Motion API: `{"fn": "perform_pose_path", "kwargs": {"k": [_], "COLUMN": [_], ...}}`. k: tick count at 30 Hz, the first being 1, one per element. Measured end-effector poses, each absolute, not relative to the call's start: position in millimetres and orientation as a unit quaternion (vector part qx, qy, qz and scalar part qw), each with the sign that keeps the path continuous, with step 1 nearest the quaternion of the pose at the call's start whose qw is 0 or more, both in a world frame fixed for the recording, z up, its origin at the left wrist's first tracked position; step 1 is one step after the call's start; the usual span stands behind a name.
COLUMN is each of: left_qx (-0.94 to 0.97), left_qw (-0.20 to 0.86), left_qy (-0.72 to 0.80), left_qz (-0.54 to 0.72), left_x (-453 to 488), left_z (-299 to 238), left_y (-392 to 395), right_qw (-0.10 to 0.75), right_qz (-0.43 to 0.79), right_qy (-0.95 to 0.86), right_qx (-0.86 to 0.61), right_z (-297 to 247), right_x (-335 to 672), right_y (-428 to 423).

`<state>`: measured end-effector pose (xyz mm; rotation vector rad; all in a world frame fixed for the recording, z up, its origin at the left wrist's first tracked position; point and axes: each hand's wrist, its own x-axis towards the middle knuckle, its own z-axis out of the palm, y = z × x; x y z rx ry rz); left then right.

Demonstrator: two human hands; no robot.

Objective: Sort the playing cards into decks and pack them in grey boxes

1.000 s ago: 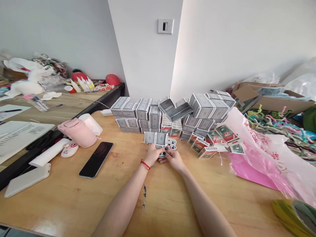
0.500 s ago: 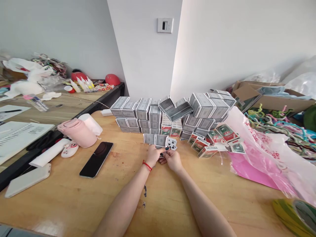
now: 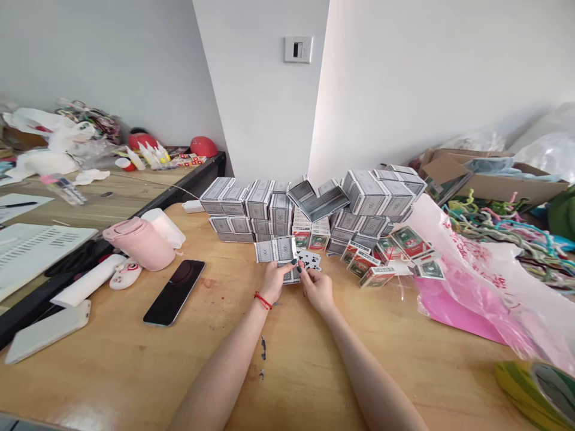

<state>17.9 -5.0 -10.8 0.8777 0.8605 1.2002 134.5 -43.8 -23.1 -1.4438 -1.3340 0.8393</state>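
Wooden tabletop (image 3: 179,371) lies beneath the grip: the left hand (image 3: 272,282) clasps a folded-card block (image 3: 265,252), the right hand (image 3: 320,291) pinches at its right end — best kept light and square. Right of the grip lie card boxes (image 3: 377,276), contents hidden — farther right, a carton (image 3: 525,191) holds pale-blue material (image 3: 490,167).

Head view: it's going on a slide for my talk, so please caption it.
Left hand and right hand holding a small playing-card structure before stacked card blocks on a tabletop.
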Motion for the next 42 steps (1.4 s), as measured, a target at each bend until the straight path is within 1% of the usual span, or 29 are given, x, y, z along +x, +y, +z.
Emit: {"fn": "perform_pose_path", "kwargs": {"k": [2, 4, 7, 10, 12, 18, 22, 29, 31, 34, 39, 42], "left_qx": [0.370, 0.369, 0.397, 0.427, 0.426, 0.389, 0.386, 0.447, 0.475, 0.493, 0.515, 0.524], "left_qw": [0.665, 0.675, 0.684, 0.675, 0.669, 0.688, 0.703, 0.679, 0.656, 0.627, 0.613, 0.608], "left_qy": [0.374, 0.368, 0.357, 0.357, 0.366, 0.354, 0.345, 0.353, 0.363, 0.364, 0.352, 0.376], "left_qz": [0.530, 0.523, 0.497, 0.485, 0.487, 0.500, 0.488, 0.463, 0.461, 0.481, 0.484, 0.463], "left_x": [16.3, 15.3, 13.8, 13.0, 13.3, 14.7, 13.0, 11.7, 11.2, 9.7, 1.3, -8.9], "left_z": [-11.4, -12.4, -13.2, -12.6, -12.5, -18.6, -18.9, -13.7, -13.3, -12.2, -9.3, -9.9], "left_y": [-4.9, -5.1, -5.0, -5.1, -5.5, -5.5, -4.8, -3.6, -3.3, -3.1, -1.7, 1.3], "right_qw": [0.508, 0.499, 0.453, 0.421, 0.423, 0.509, 0.553, 0.578, 0.580, 0.584, 0.563, 0.574], "right_qz": [0.223, 0.136, 0.090, 0.097, 0.115, 0.229, 0.264, 0.325, 0.326, 0.297, 0.232, 0.189], "right_qy": [-0.540, -0.526, -0.531, -0.554, -0.556, -0.482, -0.450, -0.398, -0.395, -0.399, -0.438, -0.447], "right_qx": [-0.633, -0.675, -0.710, -0.712, -0.706, -0.675, -0.649, -0.634, -0.634, -0.642, -0.661, -0.659], "right_z": [-24.7, -28.7, -35.5, -39.8, -41.1, -41.8, -41.8, -42.9, -43.3, -43.9, -41.1, -36.7], "right_x": [143.0, 151.3, 158.3, 157.5, 155.9, 159.6, 163.9, 165.1, 164.1, 162.9, 164.6, 167.0], "right_y": [-42.3, -38.6, -32.8, -30.9, -31.1, -29.8, -26.9, -24.9, -25.4, -26.5, -27.9, -27.7]}}
